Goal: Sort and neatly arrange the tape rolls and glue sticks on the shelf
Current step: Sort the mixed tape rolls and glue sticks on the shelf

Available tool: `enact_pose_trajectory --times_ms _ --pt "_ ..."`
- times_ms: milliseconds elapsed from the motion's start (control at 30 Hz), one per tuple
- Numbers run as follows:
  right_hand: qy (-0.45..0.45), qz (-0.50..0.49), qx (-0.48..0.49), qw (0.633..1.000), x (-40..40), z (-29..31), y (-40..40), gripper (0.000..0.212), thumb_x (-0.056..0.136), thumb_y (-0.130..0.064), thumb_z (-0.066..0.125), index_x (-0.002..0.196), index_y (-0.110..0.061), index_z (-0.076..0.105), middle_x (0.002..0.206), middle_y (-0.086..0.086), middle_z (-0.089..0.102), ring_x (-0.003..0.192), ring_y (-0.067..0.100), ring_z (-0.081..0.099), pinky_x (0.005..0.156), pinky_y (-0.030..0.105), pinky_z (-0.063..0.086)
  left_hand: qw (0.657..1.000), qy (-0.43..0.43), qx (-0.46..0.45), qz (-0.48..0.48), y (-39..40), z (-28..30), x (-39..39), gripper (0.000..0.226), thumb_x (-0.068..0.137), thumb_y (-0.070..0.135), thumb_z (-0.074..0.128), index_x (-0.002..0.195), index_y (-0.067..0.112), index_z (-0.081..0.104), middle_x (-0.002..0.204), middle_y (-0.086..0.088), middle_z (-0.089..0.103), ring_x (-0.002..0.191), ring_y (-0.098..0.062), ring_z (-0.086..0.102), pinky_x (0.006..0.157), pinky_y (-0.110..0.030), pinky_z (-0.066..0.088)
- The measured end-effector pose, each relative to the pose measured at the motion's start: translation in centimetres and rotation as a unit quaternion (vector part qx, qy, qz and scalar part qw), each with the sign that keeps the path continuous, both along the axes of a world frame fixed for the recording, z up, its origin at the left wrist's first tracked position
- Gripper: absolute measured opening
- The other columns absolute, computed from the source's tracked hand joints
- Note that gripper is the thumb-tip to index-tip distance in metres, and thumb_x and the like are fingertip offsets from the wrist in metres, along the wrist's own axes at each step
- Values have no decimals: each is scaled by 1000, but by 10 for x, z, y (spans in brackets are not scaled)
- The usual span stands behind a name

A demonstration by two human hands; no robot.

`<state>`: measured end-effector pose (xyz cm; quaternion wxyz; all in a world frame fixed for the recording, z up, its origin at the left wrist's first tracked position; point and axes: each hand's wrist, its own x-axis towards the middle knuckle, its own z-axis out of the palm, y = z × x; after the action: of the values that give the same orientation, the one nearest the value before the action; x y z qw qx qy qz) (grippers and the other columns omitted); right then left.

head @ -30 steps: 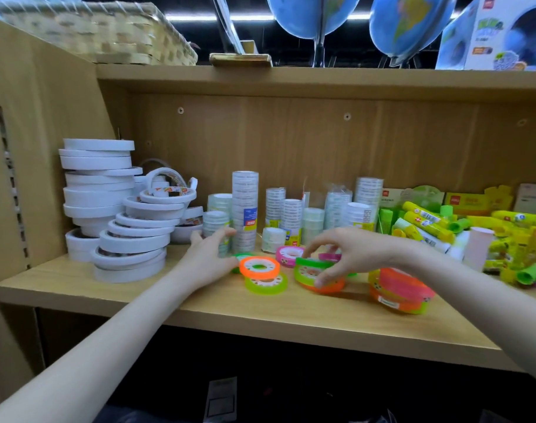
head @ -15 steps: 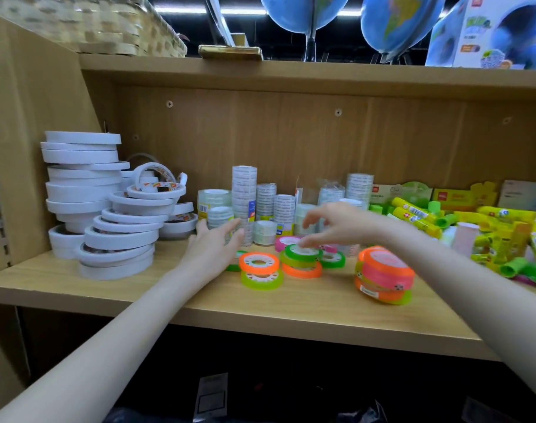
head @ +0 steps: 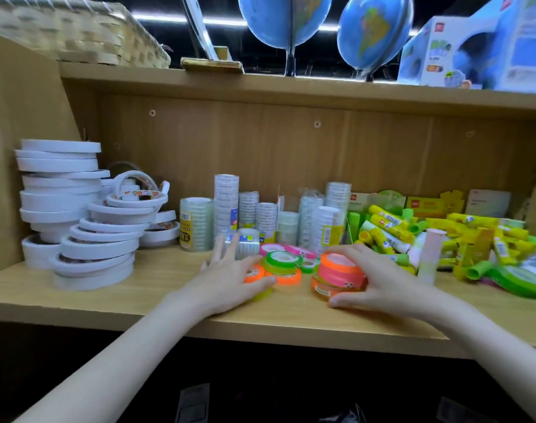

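Neon tape rolls — right hand grips orange-pink stack; left hand rests flat.

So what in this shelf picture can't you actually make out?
All in the head view:
- The small stack under the left hand: the palm covers most of it, only orange and yellow edges show.
- Labels on the glue sticks: too small and blurred to read.
- The globes: cut off by the top edge.
- The orange and pink stack: its right side is hidden by the right hand, so how its fingers lie there is unclear.
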<state>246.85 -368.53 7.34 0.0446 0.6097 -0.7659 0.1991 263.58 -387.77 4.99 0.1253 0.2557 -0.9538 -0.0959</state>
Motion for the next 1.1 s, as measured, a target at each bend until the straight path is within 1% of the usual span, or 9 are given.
enact_pose_trajectory --times_ms 167,333,433,567,700,800,900,1000,1100 --pt "11 49 -30 998 21 -6 -54 73 75 -47 71 137 -35 33 131 -5 35 122 7 38 92 13 27 1000 8 -9 -1 -12 -1 8 64 85 69 33 142 41 26 157 3 -11 143 -20 -18 113 -51 6" --pt "0 58 2 998 25 -1 -85 76 74 -49 72 137 -34 33 132 -2 37 123 12 40 94 19 31 991 120 -38 51 -35 5 14 49 95 48 37 141 30 32 150 4 27 137 -20 16 112 -45 22" --pt "-12 65 -1 998 23 -1 -85 74 74 -52 70 137 -36 34 133 -4 36 124 12 39 99 22 32 990 65 -118 51 -53 18 14 45 98 24 38 142 30 31 143 4 40 127 -21 28 105 -43 31" --pt "-30 54 -63 996 19 3 -74 63 79 -50 65 135 -31 42 131 -4 36 116 9 43 100 20 34 966 -91 -236 44 -65 41 7 55 96 25 43 147 28 21 143 0 39 128 -23 35 101 -38 33" --pt "-31 12 -75 997 6 7 -58 41 85 -36 63 122 -24 51 113 -4 43 96 7 48 79 15 33 958 -106 -264 45 -65 44 9 59 93 26 51 145 22 25 138 -4 42 125 -24 41 101 -33 34" --pt "-81 -14 -88 993 -4 4 -49 28 84 -32 66 110 -29 53 114 -2 45 94 14 57 84 21 42 990 50 -122 45 -66 38 19 50 91 27 56 136 14 40 129 -8 53 115 -23 51 95 -33 40" --pt "-128 -22 -119 984 -5 4 -42 24 85 -26 65 107 -27 56 119 1 48 96 15 60 76 18 45 979 193 38 54 -64 27 22 47 88 20 62 130 12 44 126 -7 58 112 -20 55 94 -34 44" --pt "-144 -28 -170 975 -8 13 -31 22 87 -17 63 108 -20 58 115 6 51 96 16 59 74 30 51 962 231 92 112 -65 15 16 50 86 20 64 130 9 41 132 -10 53 118 -23 53 97 -37 43" --pt "-69 -66 -197 976 -21 28 -12 20 89 -10 59 107 -19 58 114 7 54 92 14 58 74 27 46 961 210 105 145 -66 15 13 53 87 23 64 132 8 42 133 -10 52 119 -24 51 93 -34 41"
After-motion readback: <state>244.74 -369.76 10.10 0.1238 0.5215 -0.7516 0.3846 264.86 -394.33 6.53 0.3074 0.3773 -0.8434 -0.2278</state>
